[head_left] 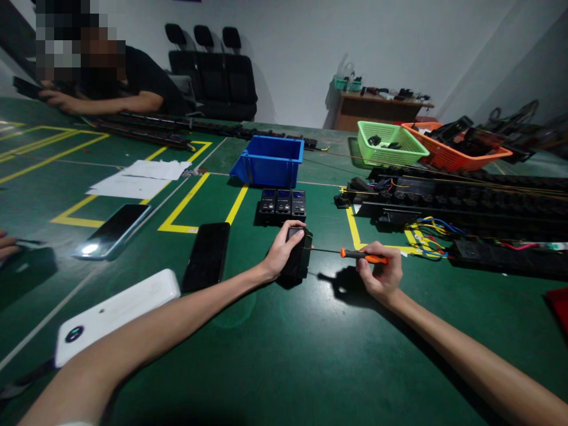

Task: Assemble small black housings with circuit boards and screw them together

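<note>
My left hand is closed around a black box-shaped device, held at the green table's middle. In my right hand is a screwdriver with an orange and black handle. Its thin shaft points left, and the tip meets or nearly meets the device's right side; I cannot tell whether it sits in a screw. Just beyond my left hand, three similar black devices stand side by side. A dark phone lies left of my left hand.
A blue bin stands behind the devices. Green and orange baskets sit at the back right, near long black rails with loose wires. Left are papers, another phone and a white device. A person sits across.
</note>
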`<state>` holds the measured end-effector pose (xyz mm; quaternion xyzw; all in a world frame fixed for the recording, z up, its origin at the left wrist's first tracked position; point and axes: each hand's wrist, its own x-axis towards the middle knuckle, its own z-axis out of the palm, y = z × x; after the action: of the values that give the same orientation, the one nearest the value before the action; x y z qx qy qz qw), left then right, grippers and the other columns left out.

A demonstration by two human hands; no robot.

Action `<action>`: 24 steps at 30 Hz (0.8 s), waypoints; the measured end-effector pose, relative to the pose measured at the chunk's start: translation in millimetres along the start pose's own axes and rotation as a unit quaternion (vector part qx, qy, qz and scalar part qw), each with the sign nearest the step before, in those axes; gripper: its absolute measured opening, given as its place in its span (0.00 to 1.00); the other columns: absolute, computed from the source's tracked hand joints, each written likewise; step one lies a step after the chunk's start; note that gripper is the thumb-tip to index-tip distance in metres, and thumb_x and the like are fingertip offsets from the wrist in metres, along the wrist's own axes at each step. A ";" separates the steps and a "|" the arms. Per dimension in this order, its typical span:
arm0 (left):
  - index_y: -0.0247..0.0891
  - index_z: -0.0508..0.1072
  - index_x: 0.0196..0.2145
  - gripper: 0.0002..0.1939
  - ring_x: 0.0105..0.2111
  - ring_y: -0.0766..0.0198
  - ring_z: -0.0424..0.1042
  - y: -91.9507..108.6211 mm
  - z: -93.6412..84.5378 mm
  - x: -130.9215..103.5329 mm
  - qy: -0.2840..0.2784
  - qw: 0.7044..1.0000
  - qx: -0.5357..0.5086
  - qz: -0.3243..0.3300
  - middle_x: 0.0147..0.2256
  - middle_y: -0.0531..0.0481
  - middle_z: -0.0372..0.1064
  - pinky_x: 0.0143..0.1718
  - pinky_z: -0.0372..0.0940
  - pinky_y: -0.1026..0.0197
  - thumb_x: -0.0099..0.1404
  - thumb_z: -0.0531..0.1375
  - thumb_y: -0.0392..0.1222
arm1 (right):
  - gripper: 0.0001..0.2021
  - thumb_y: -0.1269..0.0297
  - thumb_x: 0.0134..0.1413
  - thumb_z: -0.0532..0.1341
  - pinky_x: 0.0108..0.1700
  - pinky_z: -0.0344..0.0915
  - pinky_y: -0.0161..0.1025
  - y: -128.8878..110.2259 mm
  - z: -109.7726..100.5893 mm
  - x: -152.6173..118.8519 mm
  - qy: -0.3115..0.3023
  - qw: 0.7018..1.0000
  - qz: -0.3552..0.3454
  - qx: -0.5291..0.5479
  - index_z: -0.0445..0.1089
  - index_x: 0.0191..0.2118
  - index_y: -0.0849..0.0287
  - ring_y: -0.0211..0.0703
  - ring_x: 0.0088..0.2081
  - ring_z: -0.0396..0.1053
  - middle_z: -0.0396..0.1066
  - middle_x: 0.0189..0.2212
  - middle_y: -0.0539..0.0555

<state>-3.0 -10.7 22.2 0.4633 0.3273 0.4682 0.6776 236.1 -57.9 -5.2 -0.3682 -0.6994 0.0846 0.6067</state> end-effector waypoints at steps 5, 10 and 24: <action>0.42 0.62 0.47 0.22 0.29 0.62 0.74 -1.4 -1.1 1.1 0.002 1.000 -0.001 0.001 0.35 0.51 0.67 0.22 0.68 0.64 0.60 0.61 0.54 | 0.14 0.67 0.50 0.64 0.31 0.66 0.42 2.3 -1.3 -3.8 0.012 0.999 0.014 -0.029 0.63 0.42 0.53 0.41 0.28 0.68 0.66 0.29 0.49; 0.42 0.61 0.48 0.22 0.29 0.62 0.74 -2.3 -2.4 1.9 0.001 1.000 0.009 0.005 0.34 0.51 0.66 0.23 0.68 0.65 0.61 0.60 0.54 | 0.13 0.66 0.50 0.65 0.31 0.67 0.43 3.8 -2.8 -7.5 0.016 0.999 0.024 -0.040 0.65 0.42 0.54 0.41 0.26 0.69 0.66 0.26 0.49; 0.42 0.61 0.47 0.21 0.28 0.63 0.74 -2.3 -2.7 1.6 0.002 1.000 0.004 0.002 0.32 0.52 0.66 0.22 0.68 0.65 0.62 0.60 0.54 | 0.12 0.65 0.51 0.65 0.26 0.68 0.39 8.6 -7.2 -13.6 0.010 0.996 0.021 -0.088 0.67 0.43 0.54 0.39 0.23 0.70 0.70 0.27 0.50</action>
<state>-4.0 -8.7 19.1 0.4662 0.3294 0.4692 0.6738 246.1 -62.5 -19.0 -0.4354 -0.6900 0.0318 0.5774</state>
